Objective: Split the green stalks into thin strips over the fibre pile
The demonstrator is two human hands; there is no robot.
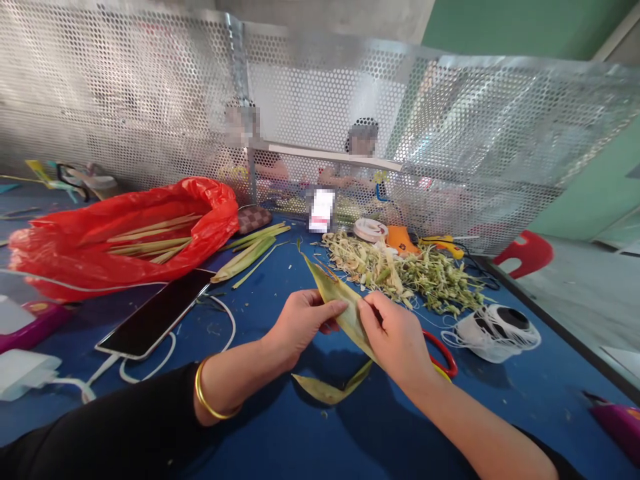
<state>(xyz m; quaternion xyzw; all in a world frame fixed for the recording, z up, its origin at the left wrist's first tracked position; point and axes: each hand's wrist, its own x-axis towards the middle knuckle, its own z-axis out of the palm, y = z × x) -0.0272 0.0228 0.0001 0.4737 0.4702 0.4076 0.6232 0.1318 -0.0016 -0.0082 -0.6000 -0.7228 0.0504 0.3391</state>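
Observation:
A long, flat greenish-yellow leaf [347, 313] is stretched between my two hands above the blue table. My left hand [305, 323] pinches its left edge, thumb on top. On the other side, my right hand [393, 333] grips the leaf with thumb and curled fingers. Below them a second leaf piece [325, 391] lies bent on the table. Partly hidden behind my right wrist are the red handles of scissors [445, 353]. Past my hands rests a heap of dried leaf scraps and small green pieces [400, 273].
At left, a red plastic bag [75, 233] holds long leaves, with more leaves [250, 253] beside it. A tablet-like device [160, 313] charges by cable. A spool of white string [500, 333] stands right. A lit phone [321, 210] leans near the perforated metal screen [320, 87]; people sit behind it.

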